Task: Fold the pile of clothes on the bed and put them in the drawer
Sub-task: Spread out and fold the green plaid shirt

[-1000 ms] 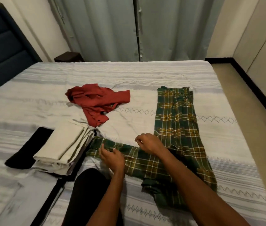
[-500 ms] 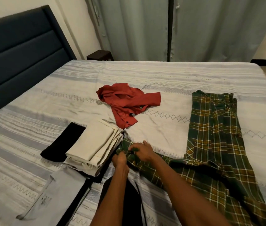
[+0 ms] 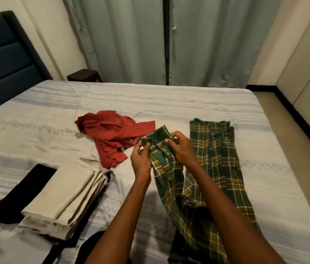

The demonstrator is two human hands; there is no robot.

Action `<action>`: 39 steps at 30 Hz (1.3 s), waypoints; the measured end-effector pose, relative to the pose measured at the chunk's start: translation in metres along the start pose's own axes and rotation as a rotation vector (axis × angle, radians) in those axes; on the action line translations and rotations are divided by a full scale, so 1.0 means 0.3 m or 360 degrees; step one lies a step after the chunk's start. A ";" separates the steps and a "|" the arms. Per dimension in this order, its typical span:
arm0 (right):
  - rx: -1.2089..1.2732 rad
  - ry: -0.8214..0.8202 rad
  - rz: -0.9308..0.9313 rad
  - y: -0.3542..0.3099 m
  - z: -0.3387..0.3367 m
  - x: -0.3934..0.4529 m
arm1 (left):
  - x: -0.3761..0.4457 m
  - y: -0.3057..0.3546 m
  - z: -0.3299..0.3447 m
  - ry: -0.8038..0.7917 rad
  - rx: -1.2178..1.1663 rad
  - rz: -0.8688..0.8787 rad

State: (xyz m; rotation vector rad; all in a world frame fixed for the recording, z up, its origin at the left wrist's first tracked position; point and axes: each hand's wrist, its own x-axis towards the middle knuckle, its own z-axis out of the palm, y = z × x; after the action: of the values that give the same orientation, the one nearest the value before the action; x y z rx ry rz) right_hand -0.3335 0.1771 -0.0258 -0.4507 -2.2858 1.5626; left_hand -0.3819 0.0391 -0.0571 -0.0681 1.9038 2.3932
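A green plaid shirt (image 3: 215, 168) lies lengthwise on the bed (image 3: 188, 103), right of centre. My left hand (image 3: 141, 159) and my right hand (image 3: 180, 147) both pinch one buttoned sleeve cuff of it, lifted above the bedspread. A crumpled red shirt (image 3: 112, 136) lies just left of my hands. Near the bed's front left sits a folded cream garment (image 3: 64, 195), resting on a black folded one (image 3: 19, 193).
A dark blue headboard (image 3: 3, 60) stands at the left. Grey curtains (image 3: 150, 39) hang behind the bed, with a dark bedside stand (image 3: 84, 75) in the corner. Floor and cream cabinet doors (image 3: 306, 73) run along the right. More dark cloth (image 3: 93, 244) lies at the bed's front edge.
My hands have raised the plaid sleeve cuff from the bedspread and carried it up and right, toward the red shirt. The camera view swung back to the right.
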 end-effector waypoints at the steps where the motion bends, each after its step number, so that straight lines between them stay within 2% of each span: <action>1: -0.0129 0.0033 -0.0058 -0.019 -0.051 0.014 | 0.017 0.010 0.059 -0.0050 0.0039 -0.0001; 5: -0.0671 0.0365 -0.0117 -0.074 -0.285 0.096 | 0.088 0.039 0.326 -0.0407 0.0025 -0.0182; 8: -0.0802 0.0427 0.0077 -0.086 -0.415 0.182 | 0.134 0.041 0.477 -0.0667 0.0020 -0.0265; 13: -0.0028 0.0204 0.0490 -0.011 -0.544 0.365 | 0.269 -0.020 0.658 -0.0520 0.0110 -0.0307; 15: 0.0069 0.0174 0.0542 0.054 -0.562 0.426 | 0.341 -0.074 0.709 -0.0445 0.0178 -0.0347; 18: -0.0048 0.0187 0.0554 0.199 -0.534 0.519 | 0.441 -0.178 0.766 -0.0357 0.0295 -0.0446; 21: -0.0317 0.0254 0.0532 0.373 -0.506 0.596 | 0.502 -0.279 0.802 -0.0491 0.0337 -0.0641; 27: -0.0578 0.0173 0.0610 0.654 -0.467 0.657 | 0.584 -0.493 0.830 -0.0555 0.0788 -0.0340; 33: -0.0799 0.0410 0.0484 0.762 -0.426 0.644 | 0.582 -0.564 0.819 -0.0652 0.1255 0.0106; 37: -0.0933 0.0513 0.0414 0.770 -0.394 0.633 | 0.563 -0.569 0.792 -0.0864 0.1505 0.0426; 39: -0.1005 0.0410 0.0454 0.765 -0.381 0.606 | 0.542 -0.575 0.758 -0.1014 0.1638 0.0538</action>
State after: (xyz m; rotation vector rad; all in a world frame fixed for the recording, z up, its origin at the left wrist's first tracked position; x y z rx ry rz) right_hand -0.4292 0.4311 -0.1842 -1.1040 -2.5413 0.7765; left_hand -0.5241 0.3050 -0.1871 0.9820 2.5647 1.0195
